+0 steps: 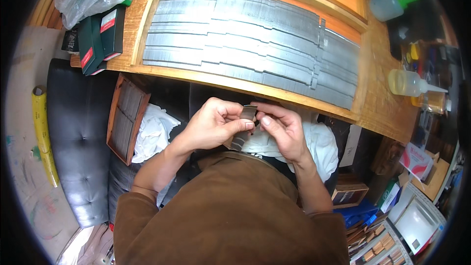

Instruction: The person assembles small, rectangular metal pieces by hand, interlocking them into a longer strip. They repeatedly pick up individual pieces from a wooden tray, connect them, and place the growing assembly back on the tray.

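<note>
Head view: left hand [212, 123] pinches a small grey piece [248, 112] between thumb and fingers, just short of the wooden tray [196, 73]. Right hand [284, 128] at its right edge; grip there, long axis: cannot tell.

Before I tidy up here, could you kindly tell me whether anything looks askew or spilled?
Toward the right of the wooden tray, a narrow band of grey strips looks askew: its rows don't line up with those on either side. I see no spill.
</note>
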### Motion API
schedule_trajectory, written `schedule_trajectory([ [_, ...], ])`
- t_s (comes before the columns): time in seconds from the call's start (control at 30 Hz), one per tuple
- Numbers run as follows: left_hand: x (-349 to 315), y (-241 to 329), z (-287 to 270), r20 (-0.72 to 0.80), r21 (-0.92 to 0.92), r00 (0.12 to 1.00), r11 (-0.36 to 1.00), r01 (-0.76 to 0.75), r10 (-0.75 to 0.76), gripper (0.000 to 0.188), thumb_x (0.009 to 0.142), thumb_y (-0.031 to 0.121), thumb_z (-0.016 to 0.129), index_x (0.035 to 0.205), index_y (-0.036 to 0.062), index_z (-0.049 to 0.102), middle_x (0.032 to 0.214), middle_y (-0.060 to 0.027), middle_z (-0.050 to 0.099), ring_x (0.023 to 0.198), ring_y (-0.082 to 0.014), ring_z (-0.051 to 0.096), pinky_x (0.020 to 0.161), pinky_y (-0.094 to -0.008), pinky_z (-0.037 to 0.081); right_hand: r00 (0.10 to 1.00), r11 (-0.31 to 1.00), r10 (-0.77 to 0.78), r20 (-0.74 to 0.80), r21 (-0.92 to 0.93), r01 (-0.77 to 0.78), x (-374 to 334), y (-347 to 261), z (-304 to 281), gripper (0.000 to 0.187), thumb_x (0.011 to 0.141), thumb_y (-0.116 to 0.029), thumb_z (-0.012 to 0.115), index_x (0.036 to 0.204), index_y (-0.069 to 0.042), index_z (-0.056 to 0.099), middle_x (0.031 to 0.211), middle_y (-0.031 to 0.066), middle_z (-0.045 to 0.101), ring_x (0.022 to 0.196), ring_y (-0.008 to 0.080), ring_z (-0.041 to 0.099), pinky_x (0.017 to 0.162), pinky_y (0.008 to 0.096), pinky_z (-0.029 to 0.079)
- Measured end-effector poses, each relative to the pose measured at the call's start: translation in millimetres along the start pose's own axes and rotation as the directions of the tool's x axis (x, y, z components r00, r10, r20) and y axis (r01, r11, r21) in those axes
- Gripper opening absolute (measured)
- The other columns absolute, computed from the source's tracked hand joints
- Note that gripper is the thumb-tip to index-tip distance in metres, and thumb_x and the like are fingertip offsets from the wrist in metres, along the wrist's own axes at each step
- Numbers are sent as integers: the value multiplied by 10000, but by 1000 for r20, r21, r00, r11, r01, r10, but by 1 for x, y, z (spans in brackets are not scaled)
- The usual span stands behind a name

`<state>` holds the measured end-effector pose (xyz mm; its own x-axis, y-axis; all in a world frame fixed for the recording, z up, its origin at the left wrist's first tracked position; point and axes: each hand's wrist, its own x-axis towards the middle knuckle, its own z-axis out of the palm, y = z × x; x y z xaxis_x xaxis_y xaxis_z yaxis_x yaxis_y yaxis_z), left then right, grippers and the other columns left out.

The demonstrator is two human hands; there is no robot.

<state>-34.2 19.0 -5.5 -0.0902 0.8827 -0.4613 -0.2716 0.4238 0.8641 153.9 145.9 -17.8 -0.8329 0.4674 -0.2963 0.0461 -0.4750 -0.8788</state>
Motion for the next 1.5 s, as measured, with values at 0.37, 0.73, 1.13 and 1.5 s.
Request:
schedule_trajectory([
  [0.37,21,9,-2,107,-295,987,944,149,-122,193,977,116,728,1099,-32,740,936,-102,788,850,-153,765,616,-226,580,953,985,131,-274,141,-95,23,1,33,155,976,-88,727,1066,33,761,816,34,717,593,63,560,540,207,469],
  [0.73,-13,-6,10,-87,455,826,760,-464,556,212,806,-108,655,992,-53,739,788,-187,713,720,-328,720,632,-356,567,913,842,-407,-27,-399,363,6,-5,41,209,816,32,847,1012,-35,821,856,25,639,735,100,588,621,238,471],
  [1.13,-19,-4,10,-101,413,890,833,-370,445,189,847,-88,651,1002,-26,740,773,-202,688,679,-322,701,597,-353,531,932,843,-362,33,-416,342,11,-6,35,183,796,9,870,970,-22,820,831,25,624,727,105,585,599,251,460],
  [1.5,-16,-11,12,-102,486,847,769,-416,522,219,808,-99,666,1003,-48,753,800,-174,736,690,-266,741,615,-312,563,926,834,-374,58,-416,363,12,-4,32,189,789,26,867,963,-25,816,841,25,615,726,106,583,597,249,460],
])
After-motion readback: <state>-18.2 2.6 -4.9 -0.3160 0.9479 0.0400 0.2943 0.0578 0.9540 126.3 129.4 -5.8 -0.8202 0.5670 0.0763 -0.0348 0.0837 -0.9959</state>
